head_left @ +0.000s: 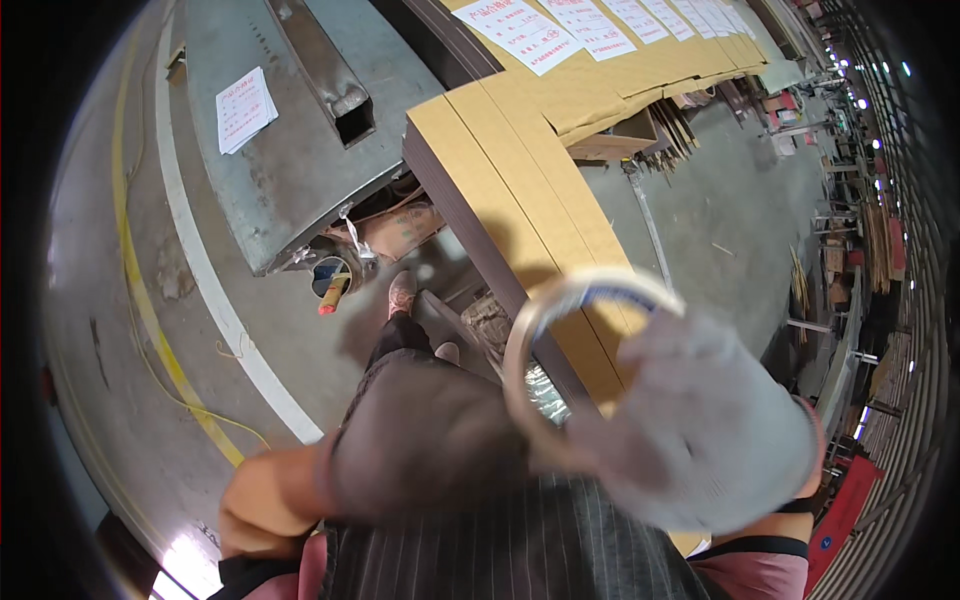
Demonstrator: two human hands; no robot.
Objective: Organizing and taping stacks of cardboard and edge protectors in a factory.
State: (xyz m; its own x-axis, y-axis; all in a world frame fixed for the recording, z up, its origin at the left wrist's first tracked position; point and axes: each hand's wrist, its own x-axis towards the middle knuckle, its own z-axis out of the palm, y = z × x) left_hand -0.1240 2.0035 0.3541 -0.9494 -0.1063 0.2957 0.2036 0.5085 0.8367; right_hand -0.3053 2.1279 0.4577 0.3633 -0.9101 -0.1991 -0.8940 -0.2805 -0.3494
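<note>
A roll of tape (519, 362), pale and ring-shaped with a blue-printed inner core, is held up in front of my body. My right hand (705, 425), in a light grey glove, is closed around its right side. Close to the roll's lower left edge is my left hand (425, 435), in a darker-looking glove. Motion smears it, so its fingers cannot be made out, nor whether it touches the tape. Beneath the roll lies a stack of yellow-brown cardboard strips (500, 165) with dark edges.
Several printed paper sheets (520, 35) lie on the cardboard at the back. A grey metal table (225, 185) at left carries a paper pile (245, 110) and a square metal tube (315, 60). A small bucket (322, 268) with a yellow-handled tool stands below.
</note>
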